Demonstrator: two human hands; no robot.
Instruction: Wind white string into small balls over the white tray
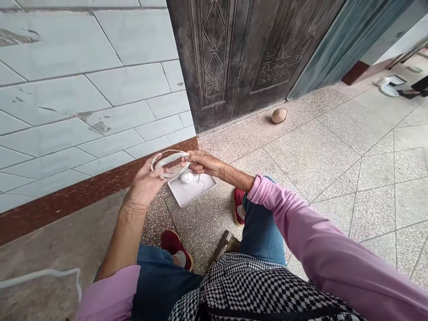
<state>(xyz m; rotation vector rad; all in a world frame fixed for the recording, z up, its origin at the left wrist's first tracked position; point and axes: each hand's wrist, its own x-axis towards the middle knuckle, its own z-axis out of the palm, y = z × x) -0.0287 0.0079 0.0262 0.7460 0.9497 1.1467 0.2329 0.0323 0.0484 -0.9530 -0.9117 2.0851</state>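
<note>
My left hand (145, 183) and my right hand (202, 162) meet in front of me, holding a flat white cord (170, 160) wound in loops. The loops pass over my left fingers, and my right fingertips pinch the strands. Just below the hands, a white ball of string (186, 177) sits on a white card or box lid (200, 191) on the floor. A thin strand runs across the card. Another length of white cord (40, 276) lies on the concrete at lower left, and I cannot tell whether it joins the loops.
My jeans, red shoes (174, 245) and a checkered bag (247, 290) lie below my arms. A tiled wall with a red-brown base (83, 187) stands left, beside a dark embossed door (234, 53). A round tan object (279, 115) rests by the door.
</note>
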